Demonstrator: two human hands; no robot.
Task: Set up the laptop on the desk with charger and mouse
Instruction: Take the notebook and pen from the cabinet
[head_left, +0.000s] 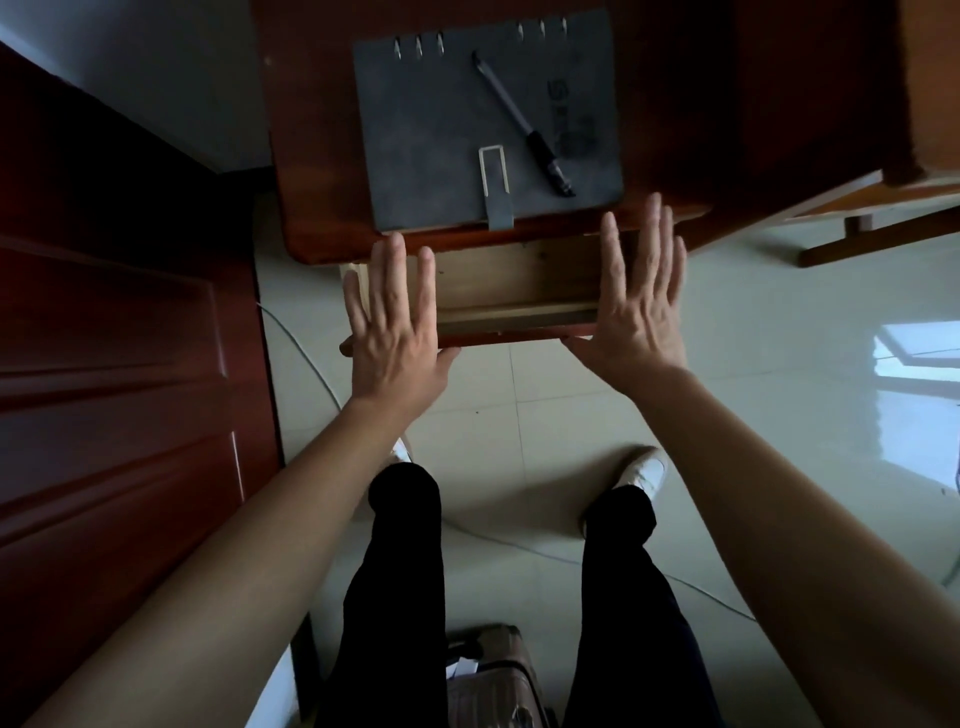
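Observation:
A reddish wooden desk (675, 104) fills the top of the view. Its drawer (514, 312) is pulled out toward me and I see nothing inside it. My left hand (395, 332) lies flat with straight fingers over the drawer's left end. My right hand (634, 312) lies flat with spread fingers over the right end, its fingertips reaching the desk's front edge. No laptop, charger or mouse is in view.
A grey ring-bound notebook (441, 130) with a pen (524, 124) on it lies on the desk. A dark red door (104, 338) stands at the left. A thin cable (519, 545) runs across the tiled floor. A suitcase (493, 675) sits between my legs.

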